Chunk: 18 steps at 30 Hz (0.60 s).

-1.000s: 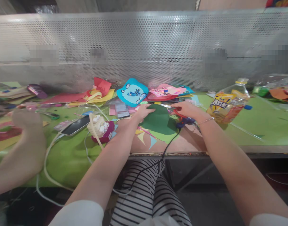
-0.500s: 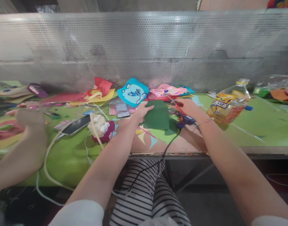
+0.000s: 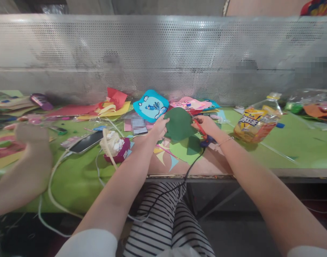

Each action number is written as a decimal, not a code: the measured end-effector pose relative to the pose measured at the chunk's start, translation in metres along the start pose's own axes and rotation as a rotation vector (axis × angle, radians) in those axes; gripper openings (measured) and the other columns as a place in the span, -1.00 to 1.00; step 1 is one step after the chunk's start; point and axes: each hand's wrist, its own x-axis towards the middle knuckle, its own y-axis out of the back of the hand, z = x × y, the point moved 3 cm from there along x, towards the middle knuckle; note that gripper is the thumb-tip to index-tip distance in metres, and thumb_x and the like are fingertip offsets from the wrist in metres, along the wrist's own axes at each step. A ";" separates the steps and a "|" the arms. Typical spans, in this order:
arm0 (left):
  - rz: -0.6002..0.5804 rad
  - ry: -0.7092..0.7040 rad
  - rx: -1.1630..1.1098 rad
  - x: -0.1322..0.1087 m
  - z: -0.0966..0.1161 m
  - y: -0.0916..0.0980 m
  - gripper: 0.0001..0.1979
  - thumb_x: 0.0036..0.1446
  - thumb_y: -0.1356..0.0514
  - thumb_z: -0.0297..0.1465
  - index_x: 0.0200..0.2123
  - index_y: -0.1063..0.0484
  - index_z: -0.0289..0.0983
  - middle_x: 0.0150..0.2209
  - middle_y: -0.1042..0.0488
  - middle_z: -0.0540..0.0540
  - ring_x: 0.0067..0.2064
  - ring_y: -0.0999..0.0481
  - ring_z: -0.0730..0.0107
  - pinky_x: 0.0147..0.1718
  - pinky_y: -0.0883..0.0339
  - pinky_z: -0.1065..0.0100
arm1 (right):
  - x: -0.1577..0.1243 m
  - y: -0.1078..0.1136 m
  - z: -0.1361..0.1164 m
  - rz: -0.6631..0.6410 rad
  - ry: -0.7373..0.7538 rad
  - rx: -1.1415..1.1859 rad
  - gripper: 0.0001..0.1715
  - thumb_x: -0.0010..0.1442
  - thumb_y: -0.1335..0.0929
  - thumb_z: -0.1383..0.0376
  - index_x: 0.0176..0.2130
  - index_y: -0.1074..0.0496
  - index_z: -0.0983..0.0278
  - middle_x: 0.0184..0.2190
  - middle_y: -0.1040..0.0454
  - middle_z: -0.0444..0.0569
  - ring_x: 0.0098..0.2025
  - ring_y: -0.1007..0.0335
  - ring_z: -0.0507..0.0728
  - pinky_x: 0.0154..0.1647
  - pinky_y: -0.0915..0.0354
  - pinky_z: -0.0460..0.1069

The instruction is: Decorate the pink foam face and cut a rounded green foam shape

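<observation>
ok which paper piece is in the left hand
The plain dark green rounded paper piece; the blue paper cutout and pink paper cutout behind it bear drawings.

From my remote seat I see short white sleeves on both arms: left sleeve (image 3: 91,242) with smooth rounded edge, right sleeve (image 3: 308,252) only partly in view. Left hand (image 3: 160,127) and right hand (image 3: 208,126) bare. Thin, pale, metallic-looking bracelet (image 3: 225,141) around right wrist, details too small for me. Trousers (image 3: 152,225) white, narrow dark stripes across legs. White cloth (image 3: 178,252) near waist.
</observation>
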 end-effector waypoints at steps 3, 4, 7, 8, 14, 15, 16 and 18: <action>-0.044 0.038 -0.050 -0.004 0.002 -0.001 -0.56 -0.12 -0.29 -0.52 -0.08 -0.38 -0.28 -0.27 -0.57 -0.11 -0.21 -0.58 0.24 -0.07 -0.40 0.11 | -0.003 -0.001 -0.002 0.001 -0.050 0.126 -0.70 -0.11 -0.42 0.22 -0.33 -0.39 0.30 -0.57 -0.34 -0.15 -0.64 -0.11 -0.05 -0.63 -0.10 -0.09; -0.065 0.056 -0.057 -0.006 0.002 -0.002 -0.55 -0.13 -0.30 -0.51 -0.08 -0.39 -0.28 -0.28 -0.58 -0.12 -0.21 -0.58 0.22 -0.07 -0.40 0.09 | -0.004 -0.001 -0.003 -0.001 -0.055 0.161 -0.70 -0.10 -0.42 0.23 -0.32 -0.37 0.30 -0.57 -0.32 -0.16 -0.64 -0.10 -0.06 -0.63 -0.08 -0.10; -0.129 0.114 -0.044 -0.011 0.002 -0.004 -0.56 -0.15 -0.33 -0.47 -0.11 -0.43 -0.33 -0.30 -0.58 -0.18 -0.22 -0.58 0.15 -0.07 -0.40 0.04 | -0.009 -0.003 -0.011 -0.005 -0.031 0.216 -0.68 -0.10 -0.41 0.21 -0.31 -0.35 0.29 -0.56 -0.29 -0.19 -0.62 -0.07 -0.07 -0.62 -0.05 -0.11; -0.136 0.127 -0.022 -0.012 0.000 -0.005 -0.56 -0.16 -0.35 -0.45 -0.13 -0.45 -0.34 -0.29 -0.58 -0.19 -0.21 -0.57 0.13 -0.07 -0.40 0.04 | -0.010 -0.004 -0.013 -0.008 -0.015 0.218 -0.67 -0.11 -0.42 0.20 -0.32 -0.34 0.29 -0.56 -0.28 -0.19 -0.60 -0.08 -0.07 -0.61 -0.05 -0.11; 0.039 0.052 0.141 -0.006 -0.006 0.004 -0.57 -0.21 -0.39 -0.37 -0.18 -0.48 -0.31 -0.21 -0.57 -0.21 -0.16 -0.56 0.10 -0.07 -0.39 0.04 | -0.012 -0.009 -0.017 -0.023 -0.037 0.152 -0.54 -0.11 -0.44 0.04 -0.32 -0.35 0.30 -0.58 -0.28 -0.17 -0.58 -0.13 -0.03 -0.58 -0.12 -0.09; 0.080 0.025 0.155 -0.005 -0.006 0.006 -0.56 -0.20 -0.39 -0.37 -0.17 -0.47 -0.30 -0.20 -0.56 -0.21 -0.15 -0.55 0.10 -0.07 -0.39 0.04 | -0.012 -0.009 -0.018 -0.021 -0.035 0.128 -0.52 -0.10 -0.43 0.00 -0.32 -0.35 0.30 -0.57 -0.30 -0.16 -0.58 -0.15 -0.02 -0.58 -0.14 -0.09; 0.111 0.001 0.167 -0.004 -0.005 0.007 -0.56 -0.19 -0.39 -0.37 -0.16 -0.47 -0.30 -0.18 -0.56 -0.21 -0.14 -0.55 0.11 -0.06 -0.39 0.05 | -0.012 -0.010 -0.018 -0.021 -0.024 0.103 -0.51 -0.09 -0.41 -0.03 -0.33 -0.36 0.31 -0.55 -0.32 -0.14 -0.58 -0.16 -0.02 -0.57 -0.15 -0.08; 0.141 -0.023 0.185 -0.004 -0.003 0.008 -0.56 -0.19 -0.38 -0.37 -0.15 -0.47 -0.31 -0.18 -0.56 -0.21 -0.16 -0.55 0.11 -0.09 -0.40 0.04 | -0.013 -0.011 -0.020 -0.026 -0.005 0.058 -0.50 -0.06 -0.38 -0.07 -0.36 -0.35 0.31 -0.55 -0.32 -0.13 -0.58 -0.16 -0.01 -0.56 -0.17 -0.08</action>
